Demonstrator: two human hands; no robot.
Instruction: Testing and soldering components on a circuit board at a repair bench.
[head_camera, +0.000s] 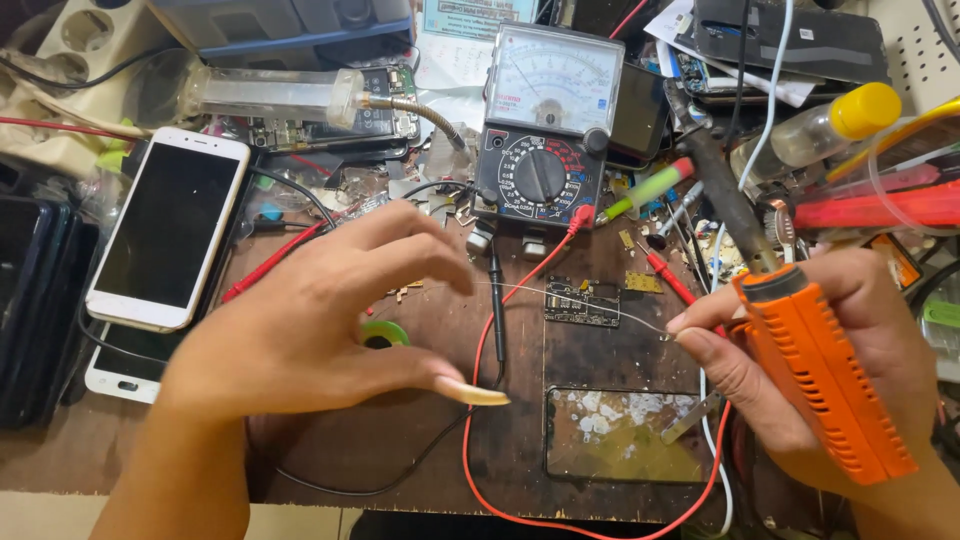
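My right hand (800, 370) grips an orange-handled soldering iron (820, 370) whose dark shaft points up and away from me. Its thumb and forefinger also pinch a thin solder wire (580, 305), which runs left over a small dark circuit board (582, 302) on the brown bench. My left hand (300, 330) hovers with fingers spread and holds nothing. Its forefinger tip is close to the wire's far end; I cannot tell whether they touch. A green ring-shaped roll (388, 332) lies partly hidden under that hand.
An analog multimeter (545, 130) stands behind the board, its red lead (480, 400) and black lead (497, 310) trailing across the bench. A white phone (170, 230) lies at left, a cracked glass panel (620, 435) near the front edge, and a yellow-capped bottle (830, 125) and tools at right.
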